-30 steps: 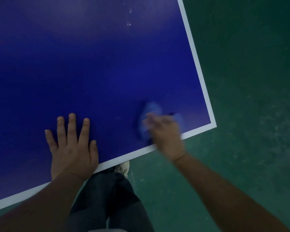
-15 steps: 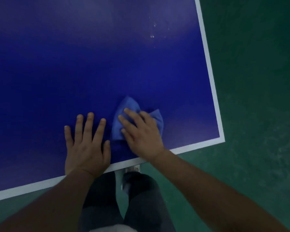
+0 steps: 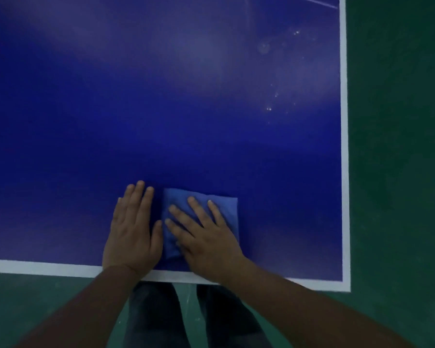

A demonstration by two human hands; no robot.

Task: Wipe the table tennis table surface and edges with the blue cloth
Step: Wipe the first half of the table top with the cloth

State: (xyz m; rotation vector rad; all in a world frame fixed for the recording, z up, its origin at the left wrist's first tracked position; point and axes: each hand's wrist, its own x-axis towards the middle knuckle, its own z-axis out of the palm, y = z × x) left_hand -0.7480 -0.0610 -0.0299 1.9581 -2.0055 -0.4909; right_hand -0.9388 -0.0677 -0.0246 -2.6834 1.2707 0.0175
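Note:
The dark blue table tennis table (image 3: pixel 161 109) fills most of the head view, with a white line along its near edge (image 3: pixel 48 267) and right edge (image 3: pixel 344 146). A folded blue cloth (image 3: pixel 178 199) lies flat on the surface close to the near edge. My right hand (image 3: pixel 206 237) presses down on the cloth with straight, spread fingers. My left hand (image 3: pixel 132 232) rests flat on the bare table just left of the cloth, its thumb touching the cloth's left side.
Small pale spots and smears (image 3: pixel 270 109) mark the surface toward the far right. Green floor (image 3: pixel 399 172) lies beyond the right and near edges. My legs in dark trousers (image 3: pixel 156 317) stand at the near edge. The table's right corner (image 3: pixel 345 287) is close.
The cloth and my right hand slid left from near the corner to beside my left hand. The view swung so the table edges now look square.

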